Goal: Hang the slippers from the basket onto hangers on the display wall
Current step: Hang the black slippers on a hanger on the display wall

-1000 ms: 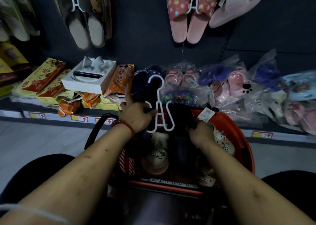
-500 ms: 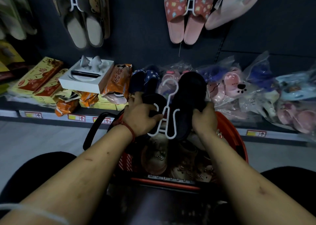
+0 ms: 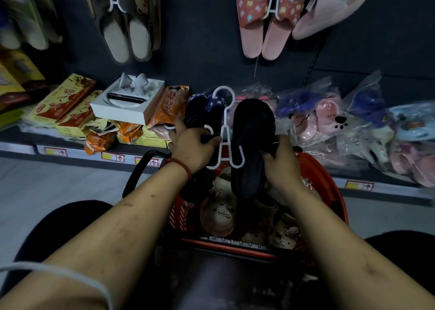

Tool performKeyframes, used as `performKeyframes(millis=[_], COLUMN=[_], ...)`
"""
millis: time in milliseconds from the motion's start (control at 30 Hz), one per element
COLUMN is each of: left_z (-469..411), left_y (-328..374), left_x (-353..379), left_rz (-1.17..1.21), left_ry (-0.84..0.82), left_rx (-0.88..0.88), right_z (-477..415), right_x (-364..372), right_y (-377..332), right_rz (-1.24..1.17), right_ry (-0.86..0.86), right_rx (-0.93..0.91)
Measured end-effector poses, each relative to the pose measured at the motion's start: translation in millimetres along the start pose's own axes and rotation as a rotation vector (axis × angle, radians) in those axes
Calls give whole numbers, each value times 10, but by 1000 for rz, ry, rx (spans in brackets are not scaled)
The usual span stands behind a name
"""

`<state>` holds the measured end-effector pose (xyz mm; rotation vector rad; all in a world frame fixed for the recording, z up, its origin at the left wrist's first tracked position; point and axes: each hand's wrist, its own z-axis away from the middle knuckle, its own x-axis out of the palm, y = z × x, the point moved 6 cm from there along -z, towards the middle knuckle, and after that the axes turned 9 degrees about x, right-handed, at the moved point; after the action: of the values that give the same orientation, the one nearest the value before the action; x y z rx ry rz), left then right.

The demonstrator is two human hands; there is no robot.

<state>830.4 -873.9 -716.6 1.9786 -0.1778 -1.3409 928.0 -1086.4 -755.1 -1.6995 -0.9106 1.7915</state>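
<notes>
Both hands are up over the red basket (image 3: 329,187), which sits on the floor in front of the person. The right hand (image 3: 282,166) has its fingers curled round the side of a black slipper (image 3: 251,140) and holds it tight. This slipper stands up on its end and sits on the right arm of a white hanger (image 3: 225,135). The left hand (image 3: 193,145), with a red string bracelet (image 3: 181,165) on its wrist, grips the left side of the hanger, with its thumb on top. A second dark slipper (image 3: 197,187) hangs down under this hand, partly hidden. The hanger's hook points up. It is well below the display wall (image 3: 200,39) and does not touch it. More slippers lie in the basket, and one is a tan bear slipper (image 3: 219,213). On the wall hang a pair of pink slippers (image 3: 261,34) and a pair of grey bear slippers (image 3: 127,34). Bagged slippers (image 3: 329,119) lie on the low shelf (image 3: 70,153) behind the basket.
</notes>
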Motion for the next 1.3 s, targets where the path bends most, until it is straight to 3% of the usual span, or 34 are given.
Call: performKeyframes(millis=[267,467,600,733,967,1133,1300], left_z=[-42,-49,-52,-6,-15,49,74], left_y=[-63,-23,22,121,154,369,493], left_x=[-157,-136,-121,-96,-27,-75,-112], left_rz=[66,44,65,89,177,179,166], left_ry=[85,66,76,109,113,188,246], left_rx=[-67,76,158,241,223,347,419], right_z=[111,133,175,221,157,73,-42], right_x=[30,31,-140,-248,-246,-272,-398], right_y=[-49,-17,-138,-408,-509,-550,-529], right_rz=[108,-9,0,-96,-102,-159,-202], right_ry=[-66,-143,51,139,86,53,-143], right_rx=[-125,-46,-86,-264,-262,-307,-213])
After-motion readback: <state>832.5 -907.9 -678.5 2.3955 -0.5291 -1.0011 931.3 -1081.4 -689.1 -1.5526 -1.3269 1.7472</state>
